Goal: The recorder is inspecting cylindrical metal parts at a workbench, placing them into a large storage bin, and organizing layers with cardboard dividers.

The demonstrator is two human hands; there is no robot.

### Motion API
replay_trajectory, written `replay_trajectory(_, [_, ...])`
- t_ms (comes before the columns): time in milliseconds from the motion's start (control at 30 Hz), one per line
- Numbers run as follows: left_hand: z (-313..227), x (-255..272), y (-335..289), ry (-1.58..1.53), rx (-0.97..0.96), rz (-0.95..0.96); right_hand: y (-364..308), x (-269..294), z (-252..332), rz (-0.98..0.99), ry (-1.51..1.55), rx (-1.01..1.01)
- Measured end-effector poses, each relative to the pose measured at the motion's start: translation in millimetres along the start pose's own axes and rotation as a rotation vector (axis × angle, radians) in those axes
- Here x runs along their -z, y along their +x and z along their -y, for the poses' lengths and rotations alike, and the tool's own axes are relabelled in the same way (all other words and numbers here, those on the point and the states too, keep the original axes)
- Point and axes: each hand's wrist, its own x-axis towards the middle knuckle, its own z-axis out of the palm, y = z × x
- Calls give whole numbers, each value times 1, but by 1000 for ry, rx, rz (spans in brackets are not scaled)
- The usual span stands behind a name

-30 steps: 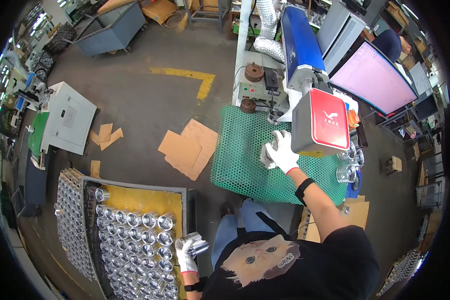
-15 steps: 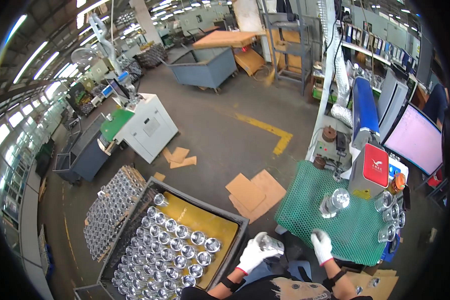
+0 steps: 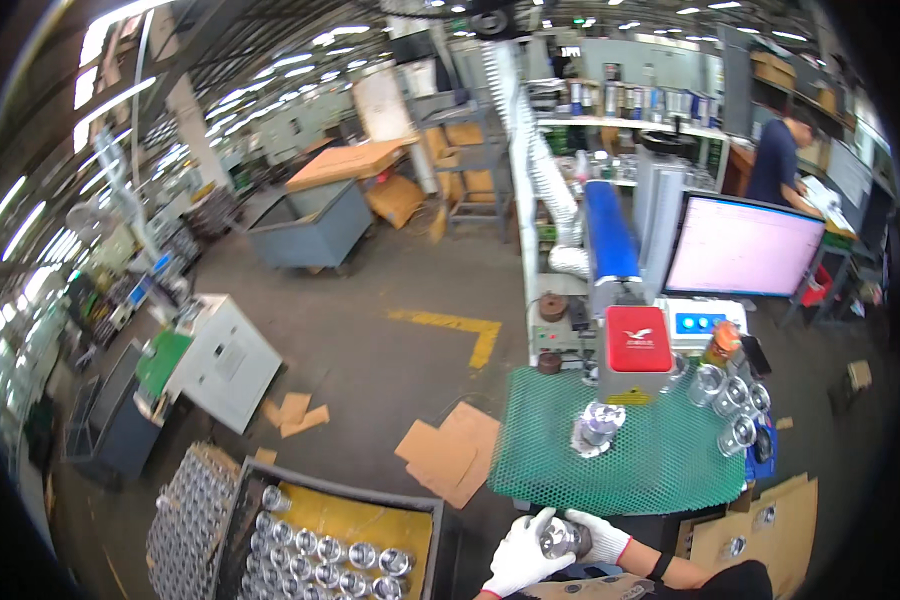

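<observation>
Low in front of me, my left hand and my right hand, both in white gloves, close round a shiny metal piston. The left fingers wrap its near side and the right hand grips the other side. Beyond them lies a green mesh mat on the bench. A second piston stands on a small metal base there, close to the red-and-grey machine head. Several more pistons sit at the mat's right side.
A dark bin with rows of pistons on a yellow sheet stands at left, beside a stacked pallet. Cardboard sheets lie on the floor. A monitor and orange bottle are at right; a person stands beyond.
My view has turned right. My right hand, earlier apart and holding nothing, has come over to the piston in my left hand, and both now hold it.
</observation>
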Motion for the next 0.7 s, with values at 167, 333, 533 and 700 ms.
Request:
replay_trajectory(167, [7,11,-7,-38,59,55,17,-2,-15,53,52,-103])
replay_trajectory(333, [43,4,-13,-165,62,-77,35,-27,-25,222,58,-119])
replay_trajectory(533, [81,-8,-16,-311,153,-222,71,-42,18,172,-563,44])
replay_trajectory(700, [113,-21,-30,-140,242,-301,99,-96,82,-387,-2125,816])
